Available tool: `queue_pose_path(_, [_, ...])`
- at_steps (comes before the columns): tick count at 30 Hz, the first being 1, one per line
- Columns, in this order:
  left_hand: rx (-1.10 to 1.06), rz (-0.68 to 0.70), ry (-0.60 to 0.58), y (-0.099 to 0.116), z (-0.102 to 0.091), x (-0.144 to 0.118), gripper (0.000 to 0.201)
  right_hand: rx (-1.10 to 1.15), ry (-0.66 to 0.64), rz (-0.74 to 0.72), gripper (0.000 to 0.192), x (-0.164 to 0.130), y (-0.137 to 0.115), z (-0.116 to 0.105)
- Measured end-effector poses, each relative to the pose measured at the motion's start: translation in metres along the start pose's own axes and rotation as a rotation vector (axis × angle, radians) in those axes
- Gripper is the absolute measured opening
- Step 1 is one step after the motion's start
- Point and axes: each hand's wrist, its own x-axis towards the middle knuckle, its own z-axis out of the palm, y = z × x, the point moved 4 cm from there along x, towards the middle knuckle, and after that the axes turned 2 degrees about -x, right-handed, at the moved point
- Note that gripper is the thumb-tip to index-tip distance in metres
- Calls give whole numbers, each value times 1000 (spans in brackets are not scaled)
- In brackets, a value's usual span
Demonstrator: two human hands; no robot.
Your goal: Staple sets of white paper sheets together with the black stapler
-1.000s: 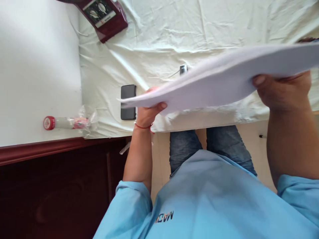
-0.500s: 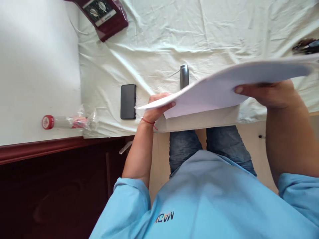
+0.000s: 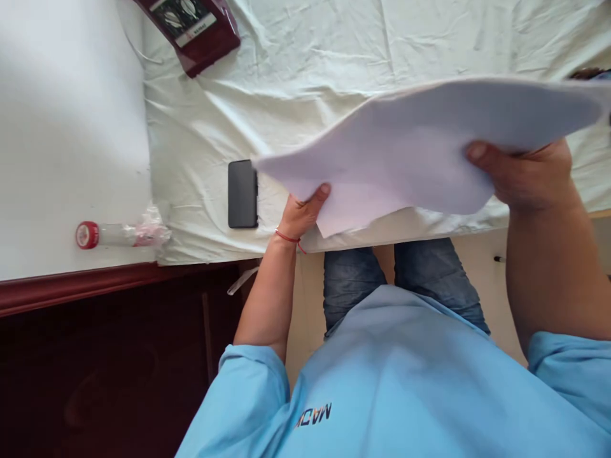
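Sagging between two hands, a stack of white paper sheets [image 3: 420, 152] is held above the near edge of a cream cloth [image 3: 310, 70] spread over the table. The left hand [image 3: 300, 213] is closed on the stack's lower left corner, thumb on top and fingers hidden beneath; a red thread is worn at its wrist. The right hand [image 3: 525, 175] is clamped on the right part of the stack, thumb pressed on the upper face, the other fingers out of sight under it.

Dark lettering is seen upside down on the light blue shirt [image 3: 405, 381] at six o'clock; only "MAD" or similar can be made out. At eleven o'clock a maroon device [image 3: 191, 28] with two dials carries a white label too small to be read. A black phone [image 3: 242, 194] lies face down just left of the left hand. At nine o'clock a clear plastic bottle [image 3: 119, 234] with a red cap lies on its side on the white surface; its contents cannot be told.
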Motion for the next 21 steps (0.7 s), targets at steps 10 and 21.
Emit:
queue_pose_path(10, [-136, -183, -127, 4, 20, -25, 59, -38, 55, 379, 59, -16, 14, -17])
queue_pose_path(21, [-51, -111, 99, -13, 15, 2, 59, -114, 28, 822, 23, -55, 27, -37])
